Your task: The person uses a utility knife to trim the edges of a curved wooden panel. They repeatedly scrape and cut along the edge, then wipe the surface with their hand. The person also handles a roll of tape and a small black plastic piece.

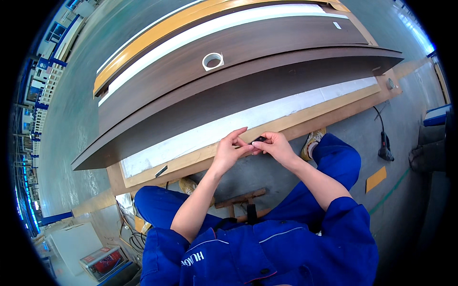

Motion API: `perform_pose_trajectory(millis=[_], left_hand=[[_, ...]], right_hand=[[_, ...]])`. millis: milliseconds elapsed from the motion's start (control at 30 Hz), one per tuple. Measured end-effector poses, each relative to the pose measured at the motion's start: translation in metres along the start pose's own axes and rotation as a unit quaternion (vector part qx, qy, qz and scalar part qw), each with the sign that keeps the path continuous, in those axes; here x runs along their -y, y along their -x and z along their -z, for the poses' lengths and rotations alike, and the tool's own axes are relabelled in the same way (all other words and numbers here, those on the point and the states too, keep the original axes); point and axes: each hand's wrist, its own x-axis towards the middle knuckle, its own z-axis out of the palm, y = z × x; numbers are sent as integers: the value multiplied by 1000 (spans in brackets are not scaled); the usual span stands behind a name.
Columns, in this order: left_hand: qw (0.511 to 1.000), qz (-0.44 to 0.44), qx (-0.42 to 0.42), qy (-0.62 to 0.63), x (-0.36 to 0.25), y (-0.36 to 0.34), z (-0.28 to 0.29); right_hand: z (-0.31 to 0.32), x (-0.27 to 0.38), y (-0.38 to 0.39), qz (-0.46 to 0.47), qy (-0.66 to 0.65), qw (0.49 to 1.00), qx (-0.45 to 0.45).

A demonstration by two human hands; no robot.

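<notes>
Both hands meet in front of me, over the near edge of the workpiece. In my right hand, thumb and fingertips pinch a small dark, slim piece, its exact kind too small to tell. My left hand closes on the same piece from the other side, thumb touching the right fingertips and one finger raised. Beyond the hands stands a long dark brown panel with a raised edge. A white strip runs along its foot, beside a tan board. A small dark-and-silver tool lies on that board to the left.
A roll of white tape rests on the brown panel. Long orange-yellow strips lie behind it. At right, a corded black power tool and a yellow sheet are on the floor. A wooden stool sits between my legs.
</notes>
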Motion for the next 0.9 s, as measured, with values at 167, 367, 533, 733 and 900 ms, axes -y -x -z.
perform_pose_trajectory(millis=[167, 367, 533, 733, 900], left_hand=[[995, 28, -57, 78, 30, -9, 18], [936, -95, -83, -330, 79, 50, 4], [805, 206, 458, -314, 146, 147, -49], [835, 212, 437, -261, 181, 164, -63], [840, 236, 424, -242, 142, 136, -98]], right_hand=[[5, 2, 1, -59, 51, 997, -28], [7, -4, -2, 3, 75, 993, -87], [-10, -7, 13, -12, 109, 991, -72], [-27, 8, 25, -59, 232, 971, 2], [-18, 28, 4, 22, 291, 956, 0]])
